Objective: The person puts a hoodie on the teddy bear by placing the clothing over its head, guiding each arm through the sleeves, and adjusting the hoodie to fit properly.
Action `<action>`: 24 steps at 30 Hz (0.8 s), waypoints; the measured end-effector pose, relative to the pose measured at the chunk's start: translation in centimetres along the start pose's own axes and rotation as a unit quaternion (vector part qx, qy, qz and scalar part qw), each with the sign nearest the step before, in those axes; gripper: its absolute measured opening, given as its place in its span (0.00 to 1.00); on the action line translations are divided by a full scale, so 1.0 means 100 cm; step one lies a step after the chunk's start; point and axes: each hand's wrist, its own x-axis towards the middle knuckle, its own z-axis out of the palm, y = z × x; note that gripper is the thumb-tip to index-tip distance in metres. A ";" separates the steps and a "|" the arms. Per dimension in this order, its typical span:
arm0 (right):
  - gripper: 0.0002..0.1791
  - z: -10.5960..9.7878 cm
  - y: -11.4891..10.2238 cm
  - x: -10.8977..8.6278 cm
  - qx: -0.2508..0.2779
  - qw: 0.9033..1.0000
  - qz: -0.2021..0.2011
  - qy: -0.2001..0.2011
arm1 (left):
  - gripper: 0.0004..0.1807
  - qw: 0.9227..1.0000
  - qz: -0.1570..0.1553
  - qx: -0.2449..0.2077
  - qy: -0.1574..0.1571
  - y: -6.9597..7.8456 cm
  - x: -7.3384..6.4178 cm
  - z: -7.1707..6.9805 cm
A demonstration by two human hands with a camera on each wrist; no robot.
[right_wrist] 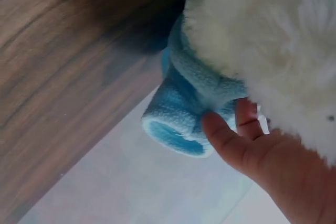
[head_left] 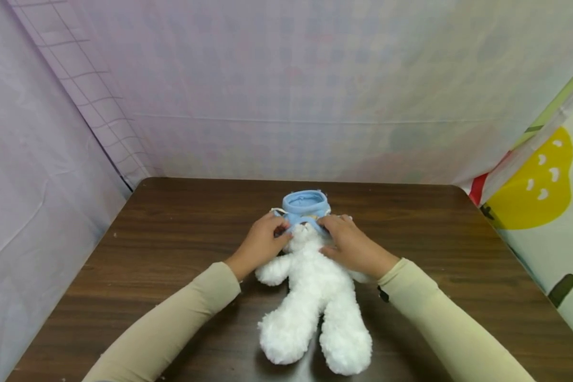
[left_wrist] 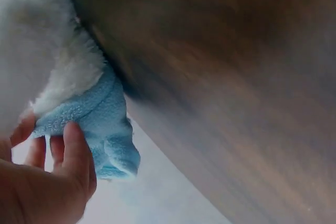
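A white fluffy plush toy (head_left: 321, 281) lies on its back on the table, its legs toward the person. A light blue fleece garment (head_left: 306, 202) surrounds the top of its head, with the round opening at the far end. At the garment's left side, my left hand (head_left: 263, 239) pinches its lower edge; the left wrist view shows fingers and thumb on the blue fleece (left_wrist: 107, 124). On the opposite side, my right hand (head_left: 353, 245) pinches the fabric, with a thumb against the blue cloth (right_wrist: 178, 114) in the right wrist view. Part of the toy's face is hidden.
The dark wooden table (head_left: 181, 223) has rounded far corners. Behind it hangs a pale checked curtain (head_left: 286, 95), with white cloth (head_left: 38, 175) at the left. A printed cloth with a yellow shape (head_left: 535, 185) hangs at the right.
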 end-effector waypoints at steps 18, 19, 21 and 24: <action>0.09 0.015 0.013 -0.013 -0.005 0.998 -0.040 0.049 | 0.18 0.990 0.064 0.024 -0.121 0.009 -0.023 -0.002; 0.09 0.015 0.012 -0.014 -0.007 0.998 -0.034 0.049 | 0.18 0.991 0.067 0.034 -0.112 0.010 -0.024 -0.001; 0.10 0.016 0.009 -0.016 -0.013 0.999 -0.019 0.050 | 0.19 0.991 0.069 0.055 -0.098 0.012 -0.027 0.001; 0.13 0.016 0.007 -0.021 -0.021 0.998 0.001 0.053 | 0.19 0.991 0.056 0.078 -0.090 0.016 -0.030 0.004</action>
